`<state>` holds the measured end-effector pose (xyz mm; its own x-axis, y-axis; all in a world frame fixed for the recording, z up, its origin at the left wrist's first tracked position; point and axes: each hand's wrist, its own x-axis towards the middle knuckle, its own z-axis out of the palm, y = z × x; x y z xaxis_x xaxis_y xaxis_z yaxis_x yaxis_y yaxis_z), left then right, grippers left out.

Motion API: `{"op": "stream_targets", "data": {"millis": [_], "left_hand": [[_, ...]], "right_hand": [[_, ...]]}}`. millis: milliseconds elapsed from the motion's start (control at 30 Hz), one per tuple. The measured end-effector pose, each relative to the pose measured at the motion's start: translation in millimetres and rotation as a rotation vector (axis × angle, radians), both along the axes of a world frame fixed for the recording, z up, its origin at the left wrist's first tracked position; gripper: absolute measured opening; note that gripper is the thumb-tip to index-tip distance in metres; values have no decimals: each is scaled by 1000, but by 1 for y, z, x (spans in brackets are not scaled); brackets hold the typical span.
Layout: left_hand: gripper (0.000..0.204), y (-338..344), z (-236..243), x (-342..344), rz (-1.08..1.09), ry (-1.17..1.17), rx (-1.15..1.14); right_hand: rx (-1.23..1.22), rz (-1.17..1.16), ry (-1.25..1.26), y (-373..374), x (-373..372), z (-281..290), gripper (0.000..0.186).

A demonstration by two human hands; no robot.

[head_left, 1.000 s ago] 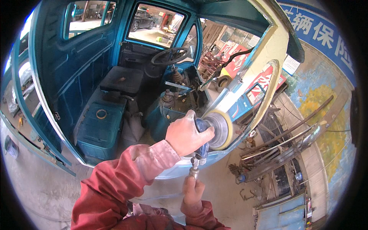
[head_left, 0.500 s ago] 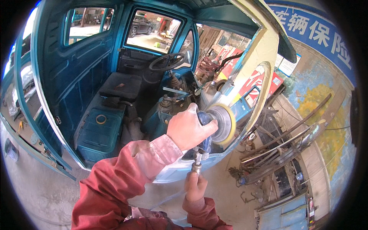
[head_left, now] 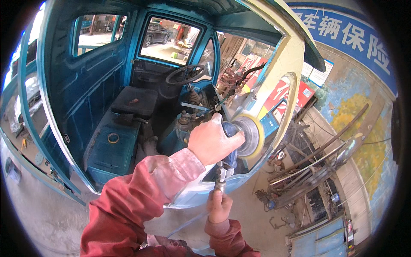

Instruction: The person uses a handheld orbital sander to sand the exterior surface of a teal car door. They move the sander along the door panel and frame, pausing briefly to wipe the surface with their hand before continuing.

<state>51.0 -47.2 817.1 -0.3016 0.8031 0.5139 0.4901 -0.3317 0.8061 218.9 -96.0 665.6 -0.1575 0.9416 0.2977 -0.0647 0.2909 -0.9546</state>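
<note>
My left hand (head_left: 215,140) is wrapped over the top of a blue air sander (head_left: 230,159), thumb toward its disc. The round sanding disc (head_left: 249,136), grey with a yellow rim, faces the lower end of the pale front pillar (head_left: 274,81) of a vehicle cab. Whether the disc touches the pillar, I cannot tell. Below the sander, my right hand (head_left: 219,206) is closed around the metal hose fitting (head_left: 220,185) at its lower end. A thin bluish hose (head_left: 188,224) trails down to the left from near that hand.
The doorless blue cab holds a black seat (head_left: 135,102), a steering wheel (head_left: 186,74) and a roll of tape (head_left: 113,138) on a blue box-shaped cover. Scrap metal and a loose bumper (head_left: 317,182) lie at the right by the painted wall (head_left: 364,115). A blue panel (head_left: 319,240) is at lower right.
The view has shifted slightly, so the cab appears a little lower and farther left. The sander has moved slightly up and right against the cab. Both hands keep their grip.
</note>
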Motion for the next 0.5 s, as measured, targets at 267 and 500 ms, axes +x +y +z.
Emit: {"op": "stream_targets", "data": {"millis": [267,500], "left_hand": [[71,-1,6,-2,-5,33,0],[67,-1,0,-3,9,31,-17]], "right_hand": [[43,-2,17,4,-3,-2,48],[26,16,21,2,-3,-7,47]]}}
